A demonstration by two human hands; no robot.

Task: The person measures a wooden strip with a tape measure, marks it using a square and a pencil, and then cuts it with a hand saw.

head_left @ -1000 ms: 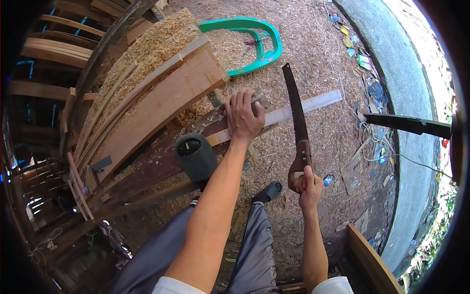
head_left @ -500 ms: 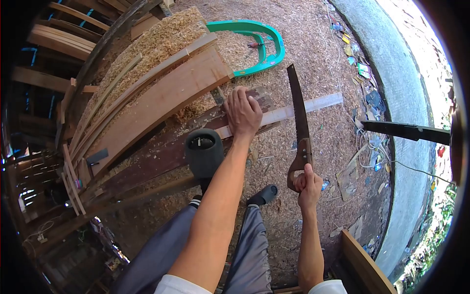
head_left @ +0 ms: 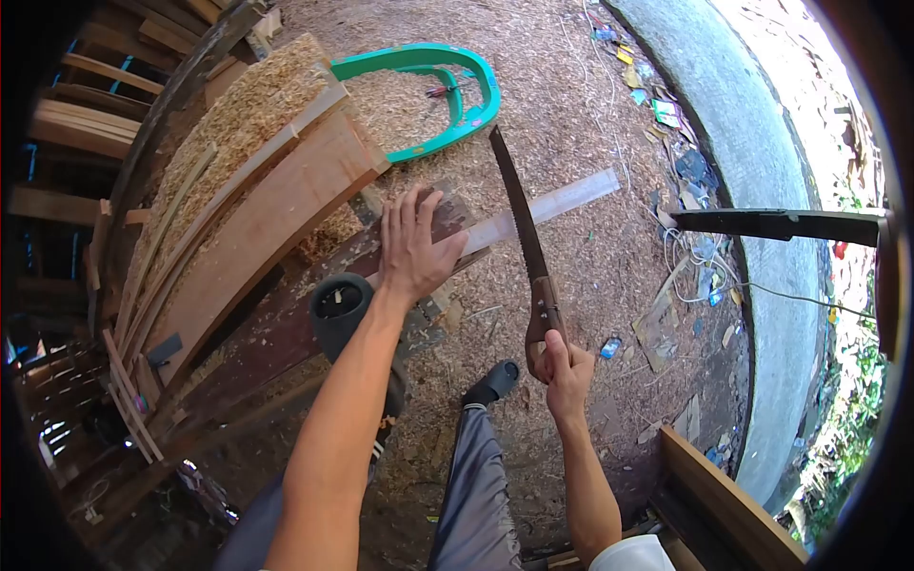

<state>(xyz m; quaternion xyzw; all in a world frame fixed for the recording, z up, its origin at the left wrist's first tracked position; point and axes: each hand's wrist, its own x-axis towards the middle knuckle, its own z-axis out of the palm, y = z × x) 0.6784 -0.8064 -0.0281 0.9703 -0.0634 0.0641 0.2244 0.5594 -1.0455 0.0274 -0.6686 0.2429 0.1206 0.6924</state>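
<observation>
My left hand (head_left: 413, 246) presses on a pale wood strip (head_left: 562, 203) that lies across the dark weathered board (head_left: 286, 309), its fingers spread. The strip's far end juts out past the board over the ground. In my right hand (head_left: 562, 373) is the wooden handle of a hand saw (head_left: 523, 214). The saw's long blade points away from me and crosses the strip in view, teeth on the left side. Whether the teeth touch the strip is unclear. My left foot, in a dark shoe (head_left: 341, 314), is up on the board.
Wide planks (head_left: 276, 214) lie at the left beside a heap of shavings (head_left: 248, 109). A green plastic frame (head_left: 490, 90) rests on the shavings-covered ground. Litter and cords lie along a concrete strip (head_left: 762, 190) at the right. A dark beam (head_left: 743, 223) juts in from the right.
The whole view has shifted, with most things now further left. My left hand's fingers are more spread on the strip. The saw blade tilts more to the left and its handle has risen slightly.
</observation>
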